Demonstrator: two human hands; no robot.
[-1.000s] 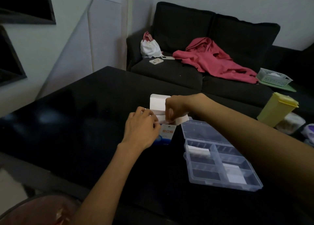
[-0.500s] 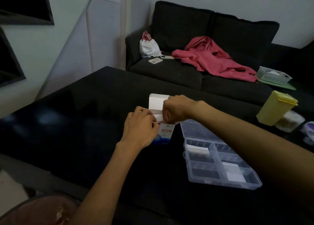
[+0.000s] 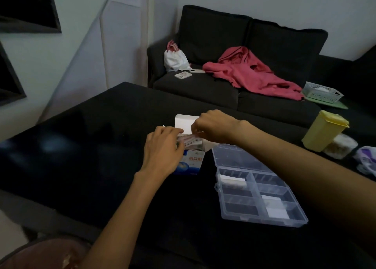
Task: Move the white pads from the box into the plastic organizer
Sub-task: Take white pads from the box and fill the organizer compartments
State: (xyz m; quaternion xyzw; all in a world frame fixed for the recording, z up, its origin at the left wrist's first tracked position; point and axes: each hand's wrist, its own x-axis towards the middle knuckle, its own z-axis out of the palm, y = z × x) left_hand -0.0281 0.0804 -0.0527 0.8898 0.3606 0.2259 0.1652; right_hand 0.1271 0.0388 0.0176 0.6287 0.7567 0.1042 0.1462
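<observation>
Black and glossy, the wide table (image 3: 85,167) fills the near scene, with a dark fabric sofa (image 3: 234,45) beyond its far edge. On the sofa lie a crumpled pink garment (image 3: 250,73) and, to its left, a white plastic bag with pink handles (image 3: 175,59). At the table's right side stands a pale yellow lidded plastic container (image 3: 323,130). Near-right of centre sits the clear plastic organizer (image 3: 244,213), its lid (image 3: 234,156) folded open toward the far side; white pads (image 3: 232,181) lie in its left far compartment and more (image 3: 276,211) in its right near one. Just left of the organizer stands the small blue-and-white cardboard box (image 3: 192,165), its white flap (image 3: 184,123) raised. The left hand (image 3: 162,152) wraps around the box's left side, fingers curled against it. The right hand (image 3: 213,128) hovers over the open top, fingertips pinched on a strip of wrapped pads (image 3: 191,140) sticking out of the box.
</observation>
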